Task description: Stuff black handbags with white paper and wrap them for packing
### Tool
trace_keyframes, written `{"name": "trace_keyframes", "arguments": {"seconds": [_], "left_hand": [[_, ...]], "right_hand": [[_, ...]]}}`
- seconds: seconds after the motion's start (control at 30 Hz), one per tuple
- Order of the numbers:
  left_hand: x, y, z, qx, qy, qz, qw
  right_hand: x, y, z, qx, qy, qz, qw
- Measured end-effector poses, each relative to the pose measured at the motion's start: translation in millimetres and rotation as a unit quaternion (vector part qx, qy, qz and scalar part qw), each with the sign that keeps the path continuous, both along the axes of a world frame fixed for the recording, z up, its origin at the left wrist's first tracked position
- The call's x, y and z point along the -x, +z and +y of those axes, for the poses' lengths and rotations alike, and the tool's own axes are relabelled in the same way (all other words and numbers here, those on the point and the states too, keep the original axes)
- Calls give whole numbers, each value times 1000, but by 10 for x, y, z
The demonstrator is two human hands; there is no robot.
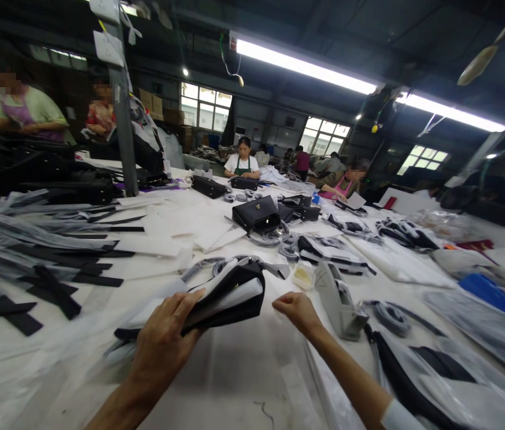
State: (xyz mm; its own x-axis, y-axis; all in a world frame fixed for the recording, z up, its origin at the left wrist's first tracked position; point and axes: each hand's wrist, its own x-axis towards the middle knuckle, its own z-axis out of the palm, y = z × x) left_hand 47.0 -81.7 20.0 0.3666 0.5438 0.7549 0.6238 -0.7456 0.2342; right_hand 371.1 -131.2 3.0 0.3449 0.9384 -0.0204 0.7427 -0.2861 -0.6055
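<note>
black bag half-dressed at the near edge of the desk – your left hand on it, your right hand just off it

the black bag (234, 315) lies on its side near the desk's (234, 376) near edge, and white paper (229, 298) already sits between its flaps, so the stuffing looks done; the bag gapes open, with no wrap on it that you can see. your left hand (162, 343) clamps its near-left end, thumb on top. your right hand (296, 310) hangs just beside its right end – fingers curled together, not touching, nothing visible in them. the tape dispenser (339, 301) stands near, further right.
</note>
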Motion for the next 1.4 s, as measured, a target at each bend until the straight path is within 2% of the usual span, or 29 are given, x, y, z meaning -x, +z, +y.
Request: {"name": "trace_keyframes", "arguments": {"seconds": [0.1,0.17,0.27,0.37,0.43,0.53,0.63,0.7,0.73,0.8,0.9,0.93,1.0,1.07,1.13,1.2,1.3,1.4], "left_hand": [[-10,23,11,10,7,0,1000],[-22,32,-2,7,8,1,1000],[-63,21,-53,-6,2,6,1000],[-150,-37,-129,-26,-13,28,999],[-228,-105,-184,-43,-31,51,997],[-340,-234,-263,-68,-49,76,994],[-415,-353,-325,-79,-48,91,992],[-454,-404,-351,-86,-56,105,989],[-476,-418,-359,-92,-62,111,988],[-533,-427,-370,-101,-70,119,985],[-653,-436,-388,-102,-68,121,985],[-697,-455,-400,-103,-70,125,984],[-775,-531,-437,-115,-74,131,982],[-829,-650,-480,-139,-73,125,980],[-856,-773,-518,-155,-60,115,979],[-865,-859,-541,-159,-47,115,979],[-871,-890,-551,-156,-40,107,981],[-869,-846,-536,-157,-39,76,984]], "right_hand": [[249,-50,-183,54,39,46,997],[361,-122,-312,45,44,52,997],[479,-310,-452,-61,70,-11,996],[604,-563,-502,-151,149,-101,972],[689,-699,-508,-186,171,-132,958],[799,-764,-573,-267,176,-168,932],[901,-613,-771,-330,290,-168,882],[946,-395,-922,-354,375,-155,842],[949,-260,-976,-367,391,-150,831],[896,37,-1003,-392,352,-140,838],[681,442,-799,-408,205,-101,884],[594,542,-676,-401,171,-85,896],[440,666,-384,-358,154,-61,919],[342,687,-70,-246,161,-65,953],[301,613,225,-103,162,-92,977],[290,472,483,3,151,-122,981],[279,225,792,74,120,-159,977],[251,50,1007,122,98,-191,969]]}}
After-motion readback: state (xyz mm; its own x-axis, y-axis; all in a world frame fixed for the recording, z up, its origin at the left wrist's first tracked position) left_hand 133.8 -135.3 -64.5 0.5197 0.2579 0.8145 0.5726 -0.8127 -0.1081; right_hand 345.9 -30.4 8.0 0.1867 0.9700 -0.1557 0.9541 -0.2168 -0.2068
